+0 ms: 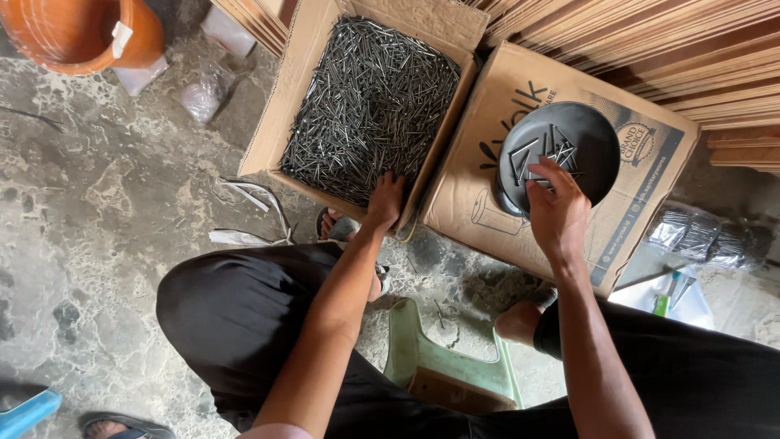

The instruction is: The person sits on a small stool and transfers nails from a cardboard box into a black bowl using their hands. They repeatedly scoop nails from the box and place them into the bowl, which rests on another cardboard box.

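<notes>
An open cardboard box (262,130) full of dark steel nails (370,106) stands on the floor ahead of me. My left hand (384,202) reaches into its near edge, fingers down among the nails. To the right, a closed printed cardboard box (642,187) carries a round black plate (589,142) with a few nails on it. My right hand (556,207) rests at the plate's near rim, fingertips pinched on nails there. I sit on a low green stool (447,370) with my knees spread.
Stacked wooden boards (650,41) lie behind the boxes. An orange bucket (77,32) stands at the far left. A clear bag of nails (703,236) lies right of the printed box. White plastic strips (248,215) and small plastic bags (203,93) lie on the stained concrete floor.
</notes>
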